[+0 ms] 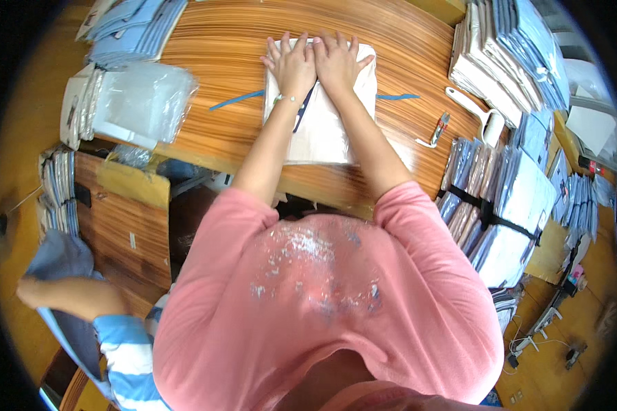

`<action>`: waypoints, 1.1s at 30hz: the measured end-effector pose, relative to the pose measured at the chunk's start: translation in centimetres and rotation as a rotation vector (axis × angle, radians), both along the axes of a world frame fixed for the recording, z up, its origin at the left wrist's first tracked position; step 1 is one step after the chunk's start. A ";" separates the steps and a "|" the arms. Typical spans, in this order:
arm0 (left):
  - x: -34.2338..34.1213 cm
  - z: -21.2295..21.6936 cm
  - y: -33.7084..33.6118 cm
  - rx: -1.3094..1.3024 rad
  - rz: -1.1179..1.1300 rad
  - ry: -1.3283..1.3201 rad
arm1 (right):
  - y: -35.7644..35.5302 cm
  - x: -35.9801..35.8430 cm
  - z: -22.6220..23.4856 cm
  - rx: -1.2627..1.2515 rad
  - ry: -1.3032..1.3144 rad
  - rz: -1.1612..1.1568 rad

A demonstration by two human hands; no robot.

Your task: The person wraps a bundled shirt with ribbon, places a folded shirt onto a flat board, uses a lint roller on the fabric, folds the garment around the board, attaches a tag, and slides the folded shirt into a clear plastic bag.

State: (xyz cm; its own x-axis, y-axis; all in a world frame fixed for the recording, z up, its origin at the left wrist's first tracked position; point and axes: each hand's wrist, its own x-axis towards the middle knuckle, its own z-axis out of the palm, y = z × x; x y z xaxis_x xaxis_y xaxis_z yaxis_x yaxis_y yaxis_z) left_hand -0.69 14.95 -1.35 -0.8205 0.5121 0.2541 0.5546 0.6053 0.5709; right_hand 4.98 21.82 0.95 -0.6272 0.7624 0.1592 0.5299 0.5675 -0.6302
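A flat, folded cream-white garment [319,137] lies on the wood-grain table [219,41], apparently inside a glossy clear bag. Both palms press on its far half, side by side with the thumbs close together. My left hand [295,70] is spread out, a thin bracelet at its wrist. Beside it my right hand [337,66] also lies flat with fingers apart. A dark label or strip [304,113] shows between my forearms. Blue strips [236,100] stick out on the table at both sides of the garment.
Clear plastic bags [144,96] and folded blue garments [134,31] sit at the left. On the right are a lint roller [476,106], a small cutter-like tool [439,129], stacked garments [487,65] and a strapped bundle [507,212]. Another person's arm [75,298] handles grey-blue cloth at lower left.
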 end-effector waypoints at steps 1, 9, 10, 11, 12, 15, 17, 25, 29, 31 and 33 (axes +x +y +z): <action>-0.3 0.0 0.2 -0.001 -0.010 -0.026 | 0.6 -0.3 -0.3 -0.037 -0.017 -0.020; -8.1 6.4 1.4 -0.182 -0.476 -0.399 | 15.0 -0.5 0.6 -0.285 -0.209 0.424; -9.7 6.0 2.4 -0.204 -0.628 -0.486 | 16.4 -0.8 0.2 -0.432 -0.257 0.546; -11.3 5.3 2.1 -0.422 -0.640 -0.461 | 14.1 -1.0 3.5 -0.597 -0.503 0.705; -11.4 5.5 3.1 -0.564 -0.737 -0.590 | 14.0 -0.1 3.9 -0.650 -0.582 0.676; -10.9 5.9 4.0 -0.883 -0.864 -0.769 | 13.3 0.9 3.9 -0.655 -0.749 0.715; -9.8 7.1 3.5 -1.019 -0.975 -0.848 | 12.0 2.0 4.5 -0.610 -0.827 0.753; -5.3 5.8 2.0 -1.030 -1.169 -0.669 | 7.7 7.3 5.9 -0.615 -0.852 0.658; -3.7 8.0 2.7 -1.132 -1.207 -0.604 | 7.2 8.9 5.8 -0.621 -0.808 0.564; -4.0 5.1 0.2 -0.644 -1.039 -0.336 | 6.9 10.7 5.1 -0.596 -0.416 0.367; -5.5 4.7 -2.2 -0.236 -0.864 -0.373 | 8.4 14.3 2.9 -0.494 -0.207 0.161</action>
State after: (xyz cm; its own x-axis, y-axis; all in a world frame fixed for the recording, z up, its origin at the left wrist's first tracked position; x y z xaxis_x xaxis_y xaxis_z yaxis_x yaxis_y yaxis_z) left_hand -6.19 12.72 3.38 -0.1439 0.9807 -0.1327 0.6700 0.1952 0.7162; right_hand 19.27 30.17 3.82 -0.7222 0.6068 -0.3319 0.6019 0.3149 -0.7339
